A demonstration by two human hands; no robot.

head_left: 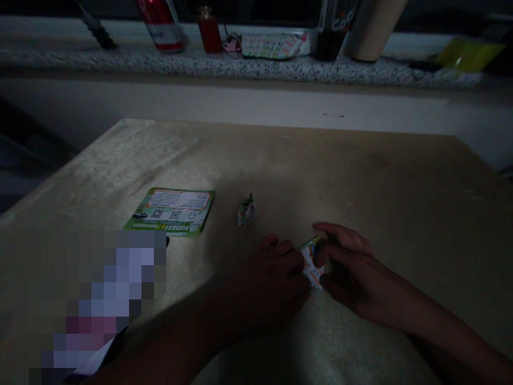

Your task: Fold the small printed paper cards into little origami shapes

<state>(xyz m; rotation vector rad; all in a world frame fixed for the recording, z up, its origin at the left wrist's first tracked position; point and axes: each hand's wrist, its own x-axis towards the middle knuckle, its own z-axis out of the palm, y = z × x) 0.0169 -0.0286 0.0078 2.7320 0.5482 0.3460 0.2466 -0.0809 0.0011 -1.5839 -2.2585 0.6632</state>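
Between my two hands is a small printed paper (pixel 312 267), white with orange print and a green-yellow upper edge. My left hand (pixel 280 272) is closed on its left side, fingers curled. At its right side, the fingers and thumb of my right hand (pixel 356 267) bend in and grip the edge, with one finger stretched out above. Dim light hides the exact finger contact. Beyond my left hand lies a small crumpled or folded green-and-white piece (pixel 247 211). Farther left, a green-and-white printed leaflet (pixel 172 211) with code squares rests flat on the table.
A pixelated, flat, dark-edged object (pixel 120 294) lies beside my left forearm. The pale tabletop (pixel 380 176) reaches toward a wall. On the speckled sill (pixel 200 67) stand a red-and-silver can (pixel 162 27), a red bottle (pixel 210 32), a printed packet (pixel 274 46) and a beige cylinder (pixel 379 29).
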